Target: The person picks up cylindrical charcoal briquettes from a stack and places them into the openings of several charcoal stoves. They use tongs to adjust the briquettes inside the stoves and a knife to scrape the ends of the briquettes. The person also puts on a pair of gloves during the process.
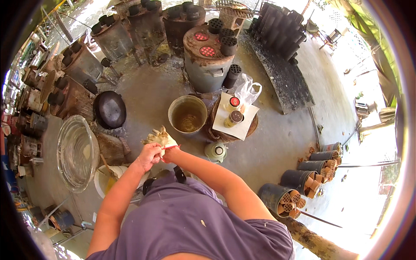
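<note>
My left hand (150,157) is bare and pinches the red-edged cuff of a cream work glove. The work glove (163,138) covers my right hand (159,138), its soiled fingers stretched out and slightly apart. Whether my fingers fill the glove fully cannot be seen. Both hands meet in front of my waist. Just beyond them stands a metal bucket (187,114) with murky liquid in it. To its right, a small round table (253,126) carries a white sheet, two jars (234,118) and a clear plastic bag (248,90).
A stove (208,69) with two glowing red briquettes stands ahead; more rusty stoves (113,39) curve around the left. A black wok (110,109) and large clear basin (78,151) are at left. A pale green flask (215,152) stands near. Buckets of spent briquettes (277,200) line the right.
</note>
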Action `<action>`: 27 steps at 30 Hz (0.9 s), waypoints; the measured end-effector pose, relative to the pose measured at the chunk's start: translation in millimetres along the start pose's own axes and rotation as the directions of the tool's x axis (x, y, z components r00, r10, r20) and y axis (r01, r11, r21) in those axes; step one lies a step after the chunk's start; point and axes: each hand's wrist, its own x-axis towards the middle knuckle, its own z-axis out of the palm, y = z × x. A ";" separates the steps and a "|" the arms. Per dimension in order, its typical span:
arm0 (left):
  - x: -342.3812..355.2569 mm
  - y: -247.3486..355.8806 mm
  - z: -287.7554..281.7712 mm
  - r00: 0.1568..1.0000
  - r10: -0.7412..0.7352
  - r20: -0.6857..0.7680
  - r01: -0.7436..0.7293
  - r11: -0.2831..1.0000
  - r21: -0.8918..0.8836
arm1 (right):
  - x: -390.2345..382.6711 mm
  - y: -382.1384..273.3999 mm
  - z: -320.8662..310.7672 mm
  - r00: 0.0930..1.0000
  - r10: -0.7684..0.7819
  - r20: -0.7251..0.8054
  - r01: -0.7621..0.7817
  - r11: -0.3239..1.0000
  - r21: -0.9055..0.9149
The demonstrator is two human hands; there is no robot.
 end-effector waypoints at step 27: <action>161.0 228.0 -137.2 0.681 0.366 0.635 -0.599 -0.221 0.770 | 274.9 75.2 -145.2 0.639 0.747 -0.182 -0.690 0.662 0.295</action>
